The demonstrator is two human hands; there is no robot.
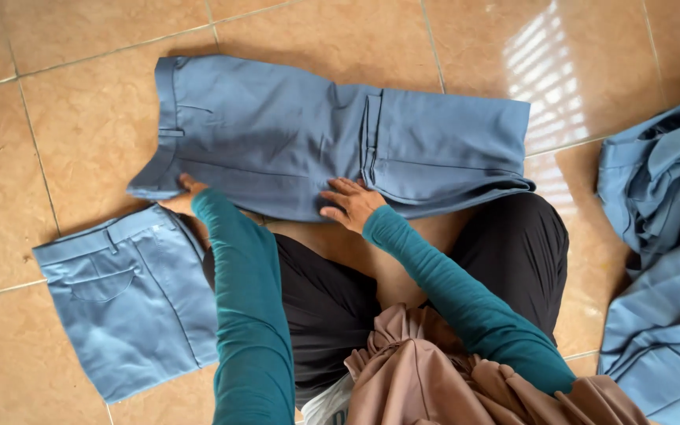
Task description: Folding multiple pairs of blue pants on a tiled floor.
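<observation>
A pair of blue-grey trousers lies folded lengthwise on the tan tiled floor in front of me. My left hand grips its near left corner by the waistband. My right hand rests flat, fingers spread, on the near edge at the middle, just below the fold line. Both arms wear teal sleeves. My crossed legs in black trousers sit right behind the garment.
A folded pair of blue-grey trousers lies on the floor at my left. A heap of unfolded blue-grey garments sits at the right edge. A brown cloth hangs over my lap.
</observation>
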